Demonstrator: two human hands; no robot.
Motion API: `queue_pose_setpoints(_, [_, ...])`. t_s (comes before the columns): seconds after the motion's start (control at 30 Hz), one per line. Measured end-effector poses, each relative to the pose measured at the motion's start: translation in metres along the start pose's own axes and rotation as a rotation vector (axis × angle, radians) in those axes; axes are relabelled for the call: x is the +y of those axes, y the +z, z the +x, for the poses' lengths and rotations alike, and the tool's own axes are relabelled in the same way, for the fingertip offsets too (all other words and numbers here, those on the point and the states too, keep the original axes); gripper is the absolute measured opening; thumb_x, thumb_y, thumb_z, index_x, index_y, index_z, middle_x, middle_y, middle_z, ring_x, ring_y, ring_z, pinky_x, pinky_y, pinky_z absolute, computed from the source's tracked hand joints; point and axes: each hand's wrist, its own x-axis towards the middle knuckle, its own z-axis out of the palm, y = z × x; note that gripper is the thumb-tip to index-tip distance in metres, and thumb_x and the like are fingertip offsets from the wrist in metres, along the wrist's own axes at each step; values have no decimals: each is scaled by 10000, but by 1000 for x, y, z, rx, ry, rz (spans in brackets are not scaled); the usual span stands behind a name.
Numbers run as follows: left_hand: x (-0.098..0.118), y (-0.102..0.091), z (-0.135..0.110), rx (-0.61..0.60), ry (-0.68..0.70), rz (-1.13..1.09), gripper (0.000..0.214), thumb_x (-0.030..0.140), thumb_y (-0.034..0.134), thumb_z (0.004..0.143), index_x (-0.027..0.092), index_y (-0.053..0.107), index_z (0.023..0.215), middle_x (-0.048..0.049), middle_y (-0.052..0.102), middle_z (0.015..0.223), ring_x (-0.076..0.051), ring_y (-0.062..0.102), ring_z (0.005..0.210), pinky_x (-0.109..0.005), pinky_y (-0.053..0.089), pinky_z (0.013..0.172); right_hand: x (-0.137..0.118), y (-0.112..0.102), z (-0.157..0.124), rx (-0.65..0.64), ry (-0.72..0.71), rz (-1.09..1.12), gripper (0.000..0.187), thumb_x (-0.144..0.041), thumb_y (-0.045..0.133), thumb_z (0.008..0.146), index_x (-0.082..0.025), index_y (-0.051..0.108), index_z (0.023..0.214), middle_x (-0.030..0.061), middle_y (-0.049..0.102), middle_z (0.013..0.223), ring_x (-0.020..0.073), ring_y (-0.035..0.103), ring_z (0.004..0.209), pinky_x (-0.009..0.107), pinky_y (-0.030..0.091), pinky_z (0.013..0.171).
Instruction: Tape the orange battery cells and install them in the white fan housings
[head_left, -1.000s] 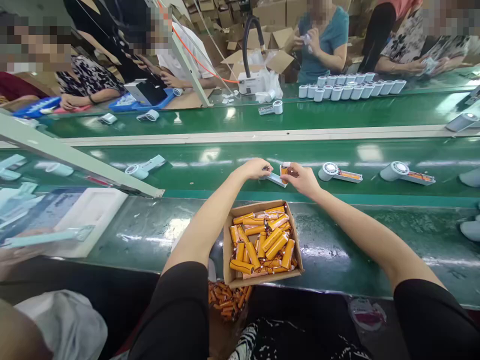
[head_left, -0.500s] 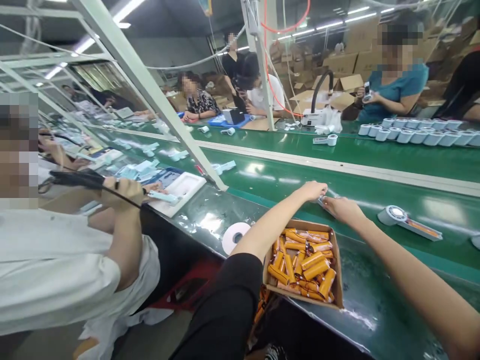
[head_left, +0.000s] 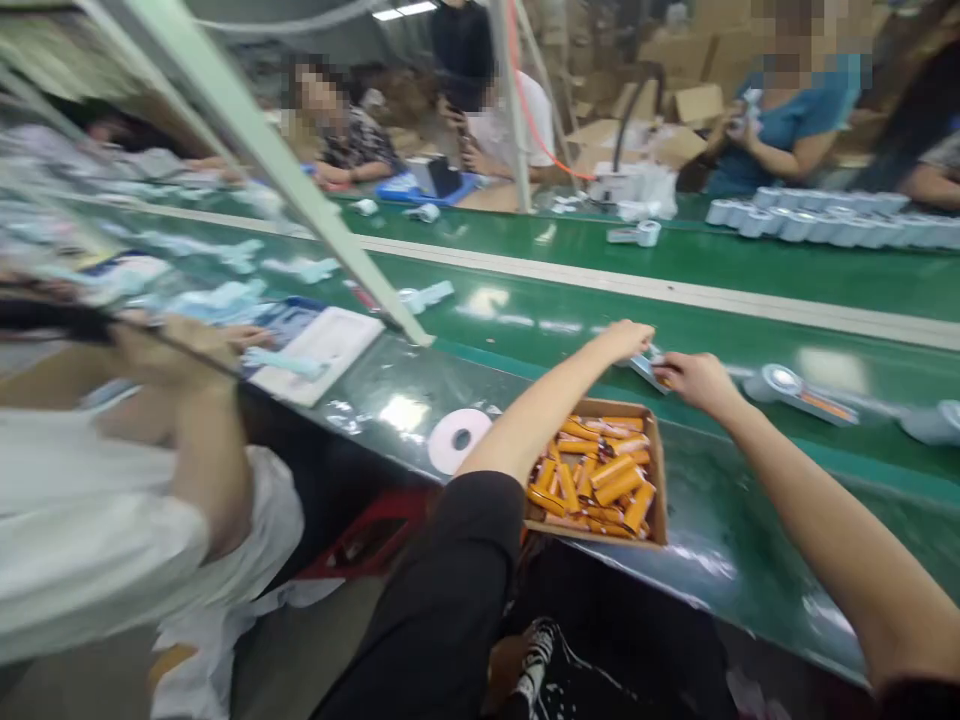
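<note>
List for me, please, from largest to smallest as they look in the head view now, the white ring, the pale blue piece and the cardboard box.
1. Cardboard box, though partly covered
2. White ring
3. Pale blue piece, partly hidden and farther off, so its true size is unsure

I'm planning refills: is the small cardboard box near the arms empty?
No, not empty: orange cylinders lie piled inside the box; depth unclear.
</note>
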Motion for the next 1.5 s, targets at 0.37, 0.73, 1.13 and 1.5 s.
queue_pose_setpoints(0.37, [28, 35, 42, -73, 132, 10, 137, 211, 655, 984, 237, 779, 1036, -57, 819, 1146, -247, 724, 1122, -303, 512, 944, -11, 5, 11, -137, 84, -131, 453, -429, 476, 1122, -197, 746, 1402, 198, 816, 1239, 344, 784, 1103, 359, 527, 868])
queue_pose_setpoints(0.73, [36, 40, 51, -79, 166, -20, 129, 221, 693, 933, 243, 791, 1015, -55, 825, 1141, -256, 717, 1131, -314, 508, 968, 0, 4, -4, -96, 171, -124, 442, -455, 454, 1144, -216, 800, 1280, 163, 829, 1197, 292, 770, 1074, 327, 507, 861])
queue_pose_setpoints(1.13, [67, 25, 28, -57, 119, -45, 266, 178, 583, 982, 202, 762, 1177, -102, 804, 1222, -263, 723, 1179, -359, 534, 1066, 2, -23, -19, -100, 120, 13, 402, -413, 515, 1110, -175, 789, 1284, 157, 807, 1282, 293, 750, 1184, 343, 525, 983])
queue_pose_setpoints(1.5, [-150, 25, -335, 152, -40, 41, 579, 599, 729, 857, 254, 769, 1320, -132, 724, 1469, -446, 535, 1490, -588, 487, 1215, -36, 20, -293, 25, 394, 556, 464, -708, 642, 1016, -280, 773, 893, 32, 781, 810, 208, 743, 750, 335, 606, 689])
